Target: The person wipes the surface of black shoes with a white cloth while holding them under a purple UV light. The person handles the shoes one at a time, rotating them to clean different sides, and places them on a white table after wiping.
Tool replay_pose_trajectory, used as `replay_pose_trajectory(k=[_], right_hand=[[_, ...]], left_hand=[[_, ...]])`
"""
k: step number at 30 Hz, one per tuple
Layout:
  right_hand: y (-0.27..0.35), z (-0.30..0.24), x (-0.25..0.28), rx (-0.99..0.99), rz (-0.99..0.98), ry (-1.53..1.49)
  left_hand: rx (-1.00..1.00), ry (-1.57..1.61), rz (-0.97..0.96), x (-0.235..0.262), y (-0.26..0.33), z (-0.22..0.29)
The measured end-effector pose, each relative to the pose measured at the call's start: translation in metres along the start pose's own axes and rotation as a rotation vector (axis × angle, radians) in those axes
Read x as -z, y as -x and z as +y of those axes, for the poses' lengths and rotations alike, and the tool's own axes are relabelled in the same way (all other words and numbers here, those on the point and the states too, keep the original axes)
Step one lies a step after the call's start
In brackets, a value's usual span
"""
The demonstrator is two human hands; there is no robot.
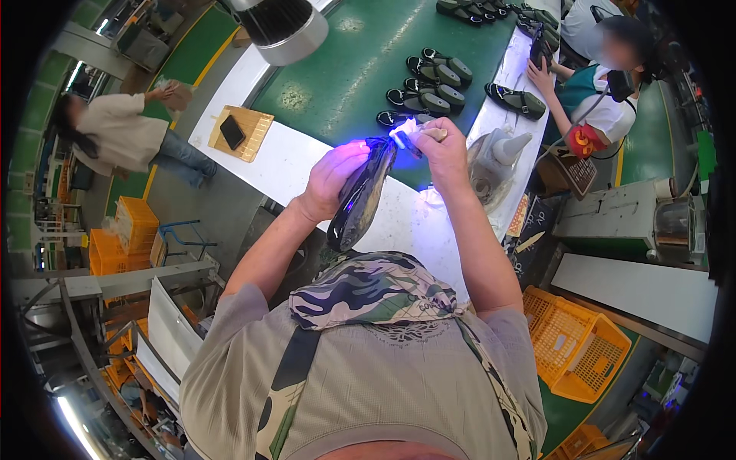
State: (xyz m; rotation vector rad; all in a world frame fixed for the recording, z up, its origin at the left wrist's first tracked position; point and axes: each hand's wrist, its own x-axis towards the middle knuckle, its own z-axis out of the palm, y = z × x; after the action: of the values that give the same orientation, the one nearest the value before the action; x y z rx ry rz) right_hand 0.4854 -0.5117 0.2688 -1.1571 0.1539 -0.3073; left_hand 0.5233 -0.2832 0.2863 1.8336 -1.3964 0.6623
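Note:
Closed around the upper side of a glossy black shoe [356,195], my left hand [335,175] holds it tilted over the front edge of the white bench. My right hand [446,149] is shut on a slim tool with a pale handle [435,135], whose working end is lost in bright violet light at the far tip of the shoe. Glare hides whether the tool touches it. A crumpled white piece [405,132] shows in that glow. Just beyond my hands, several black sandals [433,70] stand in rows on the green surface [337,69].
A dark lamp head [285,31] hangs at the far left. A phone [231,132] lies on a wooden board [249,149]. Beside my right forearm stands a clear tub [484,172] with a white bottle [512,147]. A co-worker [594,100] handles a shoe at right; yellow crates [575,349] sit below.

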Motion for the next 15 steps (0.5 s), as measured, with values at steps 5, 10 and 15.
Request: replay_pose_trajectory(k=[5,10,15], right_hand=[[0.015,-0.004,-0.014,-0.111,-0.074,-0.182],[0.027,-0.018,-0.018,-0.148,-0.127,-0.218],[0.037,-0.045,-0.019,-0.083,-0.101,-0.092]], left_hand=[[0.05,-0.028,0.002,0.0,-0.002,0.001],[0.111,-0.045,-0.019,-0.004,-0.007,0.0],[0.171,-0.019,-0.086,-0.01,-0.012,0.004]])
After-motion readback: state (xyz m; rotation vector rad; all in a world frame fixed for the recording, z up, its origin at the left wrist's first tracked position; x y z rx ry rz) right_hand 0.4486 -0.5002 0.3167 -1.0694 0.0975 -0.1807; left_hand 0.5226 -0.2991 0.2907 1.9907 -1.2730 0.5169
